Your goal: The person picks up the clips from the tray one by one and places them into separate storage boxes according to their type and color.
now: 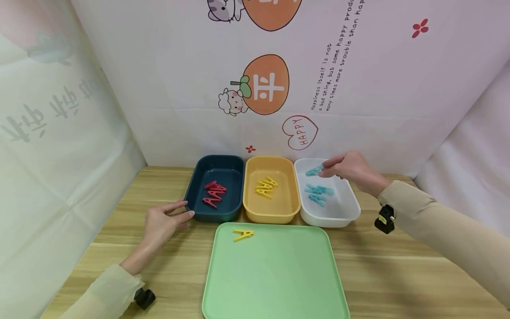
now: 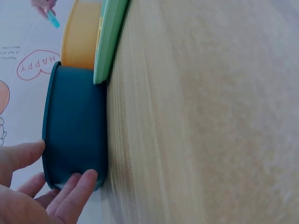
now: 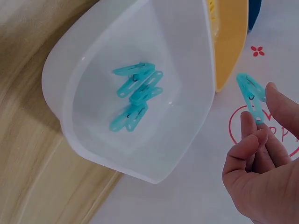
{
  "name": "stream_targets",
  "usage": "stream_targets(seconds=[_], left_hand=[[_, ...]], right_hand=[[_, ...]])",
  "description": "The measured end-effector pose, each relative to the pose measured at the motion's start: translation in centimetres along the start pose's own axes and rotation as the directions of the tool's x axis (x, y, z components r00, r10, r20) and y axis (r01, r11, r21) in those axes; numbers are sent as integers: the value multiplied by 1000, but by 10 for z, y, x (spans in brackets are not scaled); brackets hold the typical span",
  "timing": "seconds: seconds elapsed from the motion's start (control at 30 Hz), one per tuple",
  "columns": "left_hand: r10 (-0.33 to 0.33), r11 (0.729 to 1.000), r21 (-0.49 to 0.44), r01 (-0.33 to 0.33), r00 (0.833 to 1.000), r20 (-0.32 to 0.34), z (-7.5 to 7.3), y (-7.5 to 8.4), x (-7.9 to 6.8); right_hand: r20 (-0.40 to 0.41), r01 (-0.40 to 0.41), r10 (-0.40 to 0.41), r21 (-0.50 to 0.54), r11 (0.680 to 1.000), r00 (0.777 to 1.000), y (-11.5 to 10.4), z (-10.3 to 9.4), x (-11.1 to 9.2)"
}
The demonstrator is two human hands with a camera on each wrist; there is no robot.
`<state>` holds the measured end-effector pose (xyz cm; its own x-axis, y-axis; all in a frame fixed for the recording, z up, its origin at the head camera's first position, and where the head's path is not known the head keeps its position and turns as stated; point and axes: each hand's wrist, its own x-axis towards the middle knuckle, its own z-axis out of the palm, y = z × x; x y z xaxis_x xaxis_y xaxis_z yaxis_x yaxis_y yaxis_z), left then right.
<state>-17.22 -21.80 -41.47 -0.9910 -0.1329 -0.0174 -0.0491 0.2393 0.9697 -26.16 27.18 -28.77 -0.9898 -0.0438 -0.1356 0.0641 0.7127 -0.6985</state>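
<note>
My right hand [image 1: 350, 170] pinches a light-blue clothespin [image 3: 251, 97] between thumb and fingers, above the back of the white bin [image 1: 350, 204]. Several more light-blue clothespins [image 3: 140, 84] lie inside that bin. At the front left corner of the dark blue bin [image 2: 77, 126], my left hand [image 1: 161, 223] touches the rim and side with its thumb and nearly straight fingers. Red clothespins [image 1: 215, 191] are heaped in the dark blue bin. The yellow bin [image 1: 272, 218] between them holds several yellow clothespins [image 1: 264, 188]. Another yellow clothespin [image 1: 243, 235] lies on the green tray [image 1: 275, 274].
The three bins stand side by side against a printed white cloth backdrop [image 1: 179, 88]. In front of them the green tray rests on a wood-grain table [image 1: 175, 274]. White cloth [image 1: 48, 155] also hangs at the left side.
</note>
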Motion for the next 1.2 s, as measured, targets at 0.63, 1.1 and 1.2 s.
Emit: stream_targets(seconds=[0.63,1.1,1.2], left_hand=[[-1,1000,-8,1,1000,4,-1,1,1],[-2,1000,-1,2,1000,0,0,1,1],[-1,1000,-1,1,1000,0,0,1,1]], right_hand=[[-24,-117,118,32,993,993,7,16,38],[-11,-158,158,8,987,987,24,23,53],[4,-166,166,4,986,986,24,25,52]])
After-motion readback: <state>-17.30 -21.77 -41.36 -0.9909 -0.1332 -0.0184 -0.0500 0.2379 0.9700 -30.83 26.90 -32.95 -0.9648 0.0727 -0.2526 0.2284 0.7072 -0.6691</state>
